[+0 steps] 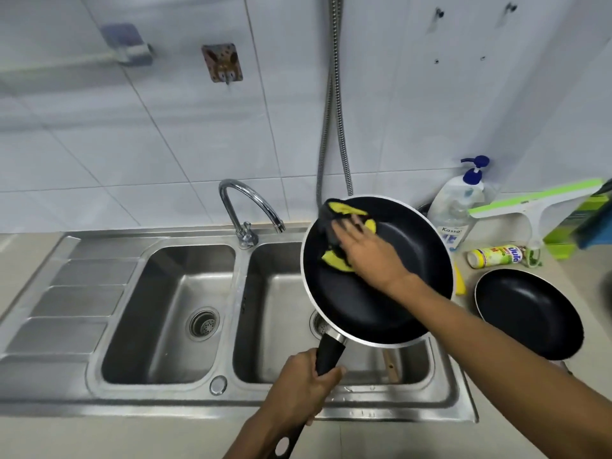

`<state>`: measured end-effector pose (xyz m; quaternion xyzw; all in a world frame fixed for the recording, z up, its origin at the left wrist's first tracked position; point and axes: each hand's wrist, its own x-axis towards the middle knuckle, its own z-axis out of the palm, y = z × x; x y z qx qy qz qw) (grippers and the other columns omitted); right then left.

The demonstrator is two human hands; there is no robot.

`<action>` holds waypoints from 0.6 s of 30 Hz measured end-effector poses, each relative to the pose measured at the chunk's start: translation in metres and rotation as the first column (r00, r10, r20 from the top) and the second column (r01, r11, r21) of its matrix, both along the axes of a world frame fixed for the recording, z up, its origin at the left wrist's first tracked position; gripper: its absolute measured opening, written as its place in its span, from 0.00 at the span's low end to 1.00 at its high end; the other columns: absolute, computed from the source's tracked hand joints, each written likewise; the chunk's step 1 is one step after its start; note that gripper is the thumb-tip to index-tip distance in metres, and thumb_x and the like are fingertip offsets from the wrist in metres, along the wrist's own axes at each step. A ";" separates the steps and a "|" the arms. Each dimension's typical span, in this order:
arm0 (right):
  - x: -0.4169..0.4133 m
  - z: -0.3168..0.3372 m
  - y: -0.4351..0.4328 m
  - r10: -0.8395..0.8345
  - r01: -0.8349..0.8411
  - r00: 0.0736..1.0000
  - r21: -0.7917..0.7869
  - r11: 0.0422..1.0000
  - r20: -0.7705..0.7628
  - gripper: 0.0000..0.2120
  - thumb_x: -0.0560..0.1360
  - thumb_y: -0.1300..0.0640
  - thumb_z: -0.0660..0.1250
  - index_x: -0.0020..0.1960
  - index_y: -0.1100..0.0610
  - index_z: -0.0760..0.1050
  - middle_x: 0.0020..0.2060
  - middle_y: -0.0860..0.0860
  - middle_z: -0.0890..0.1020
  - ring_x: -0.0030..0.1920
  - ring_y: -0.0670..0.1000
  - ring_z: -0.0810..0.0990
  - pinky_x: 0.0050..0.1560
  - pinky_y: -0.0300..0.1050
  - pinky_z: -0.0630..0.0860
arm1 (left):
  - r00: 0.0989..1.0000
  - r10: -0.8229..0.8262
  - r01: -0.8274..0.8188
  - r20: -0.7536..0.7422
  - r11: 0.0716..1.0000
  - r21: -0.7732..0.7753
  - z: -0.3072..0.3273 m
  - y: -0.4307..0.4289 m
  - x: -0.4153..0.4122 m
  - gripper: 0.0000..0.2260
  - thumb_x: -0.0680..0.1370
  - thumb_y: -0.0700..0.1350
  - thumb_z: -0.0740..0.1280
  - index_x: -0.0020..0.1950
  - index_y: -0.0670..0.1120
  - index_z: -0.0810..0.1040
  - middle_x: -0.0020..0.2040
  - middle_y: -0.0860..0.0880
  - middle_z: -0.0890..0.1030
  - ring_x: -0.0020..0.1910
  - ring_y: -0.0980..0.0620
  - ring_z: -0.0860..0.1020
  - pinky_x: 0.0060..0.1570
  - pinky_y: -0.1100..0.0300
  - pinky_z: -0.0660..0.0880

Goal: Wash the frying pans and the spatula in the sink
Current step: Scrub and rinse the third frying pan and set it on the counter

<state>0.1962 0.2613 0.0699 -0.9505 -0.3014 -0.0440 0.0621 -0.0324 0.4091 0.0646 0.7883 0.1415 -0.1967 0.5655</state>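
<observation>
Head view: the left hand (pixel 304 382) is clenched round the black handle of the large frying pan (pixel 397 293), gripping it close to the pan body. The handle's far end, with its hanging hole, sticks out below the wrist. The pan is tilted with its dark inside toward the camera and hangs over the right basin of the double sink (pixel 159 389). It covers most of that basin and part of its drain.

The right hand (pixel 367 250) reaches across the pan's near right rim and holds a crumpled yellow and dark sponge (pixel 334 260) against the upper left of the pan's inside. Its fingers lie over the sponge and are blurred.

Under the pan's lower rim, in the right basin, only a wooden handle end of the spatula (pixel 390 366) shows.

The second frying pan (pixel 530 313) sits on the surface (pixel 381 438) just right of the sink, partly crossed by the right forearm.

The faucet (pixel 251 207) stands at the sink's back edge between the basins, its spout pointing toward the pan's rim. In the surface's back right corner stand a pump bottle of dish soap (pixel 457 210), a green and white squeegee (pixel 536 200) and a small yellow bottle (pixel 496 255) lying on its side. A metal hose (pixel 331 94) hangs down the tiled wall behind the pan.
</observation>
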 end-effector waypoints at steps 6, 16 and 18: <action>-0.017 -0.024 -0.080 -0.080 0.076 0.996 -0.130 0.989 -0.028 0.27 0.83 0.60 0.56 0.81 0.55 0.55 0.80 0.53 0.60 0.80 0.57 0.57 0.79 0.48 0.56 | 0.997 0.068 -0.069 0.034 0.997 0.028 0.002 0.021 0.013 0.13 0.77 0.53 0.72 0.43 0.48 0.71 0.29 0.52 0.71 0.23 0.54 0.69 0.25 0.57 0.68; -0.098 0.055 -0.030 0.551 0.828 0.477 0.560 -0.022 -0.685 0.20 0.78 0.57 0.63 0.70 0.57 0.75 0.60 0.55 0.84 0.60 0.52 0.82 0.60 0.46 0.80 | 0.941 -0.273 0.089 0.200 0.770 0.632 -0.011 0.018 0.025 0.12 0.82 0.57 0.64 0.55 0.49 0.70 0.44 0.45 0.81 0.40 0.45 0.81 0.37 0.56 0.72; -0.087 0.073 -0.060 0.514 0.788 0.601 0.559 -0.256 -0.612 0.23 0.79 0.55 0.62 0.73 0.61 0.71 0.57 0.56 0.82 0.59 0.54 0.80 0.61 0.48 0.80 | 0.929 -0.269 0.018 0.254 0.719 0.695 -0.013 0.014 0.025 0.12 0.82 0.58 0.61 0.57 0.51 0.67 0.45 0.47 0.82 0.42 0.43 0.81 0.38 0.52 0.74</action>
